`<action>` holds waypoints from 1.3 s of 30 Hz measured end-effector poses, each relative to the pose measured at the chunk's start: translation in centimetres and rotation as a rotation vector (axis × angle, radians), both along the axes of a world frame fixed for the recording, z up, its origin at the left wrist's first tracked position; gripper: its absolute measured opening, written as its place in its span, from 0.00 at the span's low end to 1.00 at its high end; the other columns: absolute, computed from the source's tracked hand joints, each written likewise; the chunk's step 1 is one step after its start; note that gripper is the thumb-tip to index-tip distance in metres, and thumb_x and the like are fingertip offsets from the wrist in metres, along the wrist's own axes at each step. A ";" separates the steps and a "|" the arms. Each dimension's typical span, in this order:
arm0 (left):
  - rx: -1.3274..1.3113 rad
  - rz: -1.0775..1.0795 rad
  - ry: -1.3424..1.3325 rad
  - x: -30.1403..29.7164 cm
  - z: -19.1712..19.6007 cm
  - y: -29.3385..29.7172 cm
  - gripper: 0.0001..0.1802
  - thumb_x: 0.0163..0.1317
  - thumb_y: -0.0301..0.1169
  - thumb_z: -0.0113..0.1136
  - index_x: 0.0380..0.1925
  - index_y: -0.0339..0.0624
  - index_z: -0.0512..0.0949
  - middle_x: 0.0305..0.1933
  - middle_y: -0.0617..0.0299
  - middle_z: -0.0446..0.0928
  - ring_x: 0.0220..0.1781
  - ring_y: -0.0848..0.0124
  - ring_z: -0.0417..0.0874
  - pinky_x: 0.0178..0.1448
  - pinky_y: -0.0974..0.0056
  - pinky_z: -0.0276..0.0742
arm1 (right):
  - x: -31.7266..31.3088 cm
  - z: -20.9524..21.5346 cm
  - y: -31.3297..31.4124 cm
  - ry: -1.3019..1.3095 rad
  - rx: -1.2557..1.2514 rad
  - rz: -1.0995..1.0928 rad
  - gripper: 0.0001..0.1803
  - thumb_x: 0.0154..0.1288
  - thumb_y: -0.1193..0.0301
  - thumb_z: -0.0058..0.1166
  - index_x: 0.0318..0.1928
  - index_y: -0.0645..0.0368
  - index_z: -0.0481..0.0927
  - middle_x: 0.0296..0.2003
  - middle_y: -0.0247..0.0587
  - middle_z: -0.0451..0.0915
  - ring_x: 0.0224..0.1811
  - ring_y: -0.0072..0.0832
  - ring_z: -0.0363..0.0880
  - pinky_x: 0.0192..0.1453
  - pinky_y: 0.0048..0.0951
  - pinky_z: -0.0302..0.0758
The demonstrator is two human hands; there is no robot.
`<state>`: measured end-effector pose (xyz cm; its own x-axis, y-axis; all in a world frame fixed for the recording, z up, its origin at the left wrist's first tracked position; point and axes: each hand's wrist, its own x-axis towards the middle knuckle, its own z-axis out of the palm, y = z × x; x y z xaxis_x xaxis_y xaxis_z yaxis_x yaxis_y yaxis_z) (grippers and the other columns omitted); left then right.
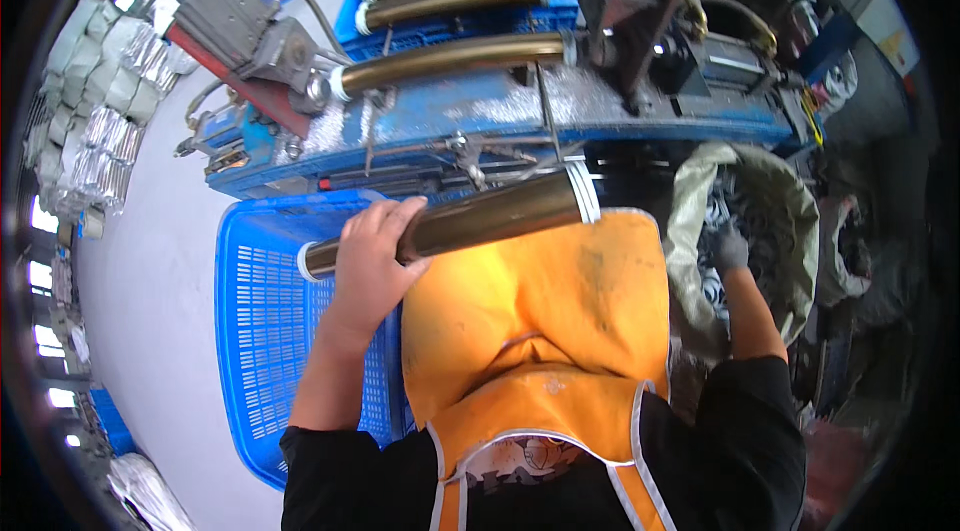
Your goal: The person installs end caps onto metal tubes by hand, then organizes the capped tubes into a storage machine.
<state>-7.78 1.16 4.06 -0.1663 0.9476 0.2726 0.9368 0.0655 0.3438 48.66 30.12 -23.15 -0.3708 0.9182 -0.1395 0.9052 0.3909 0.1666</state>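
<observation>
My left hand (375, 254) is closed around a bronze-coloured tube (495, 212), which lies slanted above my lap with its right end higher. White rings sit on both of its ends, several stacked at the right one. My right hand (731, 248), in a dark grey glove, reaches down into an open woven sack (690, 193) of grey and white rings (714, 293). Its fingers blend into the rings, so their grip is hidden. Another bronze tube (455, 62) rests across the blue machine bench (630, 120), between a clamp head on the left and one on the right.
An empty-looking blue basket (226, 331) stands left of my orange apron (560, 301). Behind the bench, a blue crate (345, 23) holds several bronze tubes. A smaller sack (850, 261) stands at the right. Wrapped bundles (105, 146) are piled at the far left.
</observation>
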 end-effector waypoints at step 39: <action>-0.169 0.152 0.287 -9.1 -3.6 23.9 0.47 0.50 0.37 0.77 0.71 0.57 0.65 0.68 0.58 0.71 0.75 0.54 0.64 0.79 0.42 0.52 | 0.8 0.8 -2.7 0.045 -0.205 -0.113 0.18 0.71 0.59 0.42 0.49 0.54 0.80 0.56 0.55 0.76 0.51 0.56 0.81 0.55 0.54 0.78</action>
